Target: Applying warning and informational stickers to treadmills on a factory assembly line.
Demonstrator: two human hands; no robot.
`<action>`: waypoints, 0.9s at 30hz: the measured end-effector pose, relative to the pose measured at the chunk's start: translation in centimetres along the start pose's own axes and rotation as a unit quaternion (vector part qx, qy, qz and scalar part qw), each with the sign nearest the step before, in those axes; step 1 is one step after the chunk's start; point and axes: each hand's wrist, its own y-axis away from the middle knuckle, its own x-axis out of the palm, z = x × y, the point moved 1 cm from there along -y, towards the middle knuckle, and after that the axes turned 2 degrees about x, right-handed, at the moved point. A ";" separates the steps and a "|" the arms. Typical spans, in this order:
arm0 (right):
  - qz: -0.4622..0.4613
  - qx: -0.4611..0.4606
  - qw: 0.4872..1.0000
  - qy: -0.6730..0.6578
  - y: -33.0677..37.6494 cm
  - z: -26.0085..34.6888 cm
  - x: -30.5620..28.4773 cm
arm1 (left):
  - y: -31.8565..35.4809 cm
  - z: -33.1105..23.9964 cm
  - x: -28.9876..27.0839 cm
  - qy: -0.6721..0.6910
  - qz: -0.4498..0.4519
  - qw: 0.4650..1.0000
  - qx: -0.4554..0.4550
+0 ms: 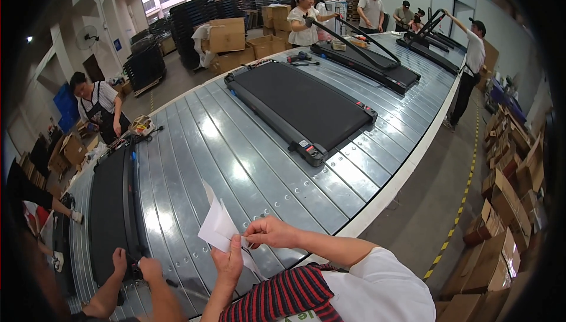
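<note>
While holding white sheets (218, 225) above near edge of conveyor (277, 201), clasp lower margin in left hand (229, 258); pinch right margin in right hand (272, 232). For clean handling, apply light, even pressure, avoid creasing, align loose edges. Treat as thin, pliable paper, bent at upper corner. Note smooth, reflective metal slats (197, 145) beneath; also flat, rectangular treadmill (298, 103) with matte black surface, lying between far edge and near edge.

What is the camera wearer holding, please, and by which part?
Paper, held near its lower edge by the left hand; whether the right hand, at its right side, also grips it cannot be told.
</note>
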 end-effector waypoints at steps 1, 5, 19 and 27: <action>0.001 0.000 1.000 0.000 -0.1 0.1 0.4 | 0.0 0.1 -0.2 -0.011 -0.005 1.000 -0.013; -0.054 -0.076 0.988 0.120 -0.6 0.3 1.6 | 0.0 0.6 -0.5 -0.039 -0.010 0.999 0.012; -0.055 -0.076 0.989 0.114 -0.4 -1.9 1.7 | -0.1 0.4 -0.6 -0.071 -0.013 0.997 0.039; -0.144 -0.040 0.987 -0.061 3.8 -1.7 -1.3 | -0.7 -0.2 1.0 -0.038 0.006 0.999 -0.033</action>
